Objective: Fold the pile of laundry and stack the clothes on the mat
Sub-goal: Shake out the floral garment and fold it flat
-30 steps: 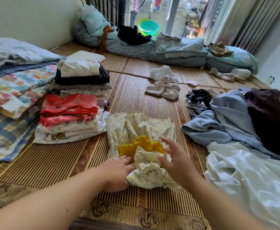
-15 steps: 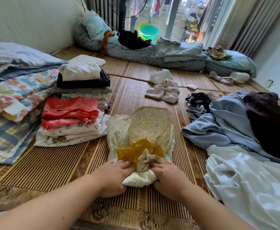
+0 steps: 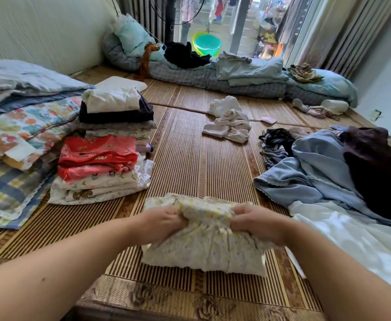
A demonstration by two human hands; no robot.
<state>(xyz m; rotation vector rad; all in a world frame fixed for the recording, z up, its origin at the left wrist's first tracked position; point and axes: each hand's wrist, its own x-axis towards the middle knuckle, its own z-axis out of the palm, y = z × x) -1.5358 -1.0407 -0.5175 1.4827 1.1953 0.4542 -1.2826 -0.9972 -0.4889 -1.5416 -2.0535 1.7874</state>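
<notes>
A small cream garment with a yellow flower print [image 3: 203,246] lies folded on the striped straw mat [image 3: 185,163] right in front of me. My left hand [image 3: 161,222] grips its upper left edge and my right hand [image 3: 258,222] grips its upper right edge, fingers curled into the cloth. Its yellow collar is hidden inside the fold. A stack of folded clothes [image 3: 101,167], red and white, stands to the left, with a taller stack [image 3: 115,112] behind it. The unfolded pile [image 3: 324,172] of blue, dark and white clothes lies to the right.
Patterned bedding [image 3: 16,140] borders the mat on the left. A crumpled white garment [image 3: 229,123] lies mid-mat, with dark striped clothing [image 3: 275,144] near the pile. Quilts and pillows [image 3: 236,72] line the far edge, in front of a fan and a green basin [image 3: 207,44].
The garment's upper half has been folded down over the yellow collar, making a compact bundle. Both hands moved from its lower part to its upper edge, and my view has tilted closer.
</notes>
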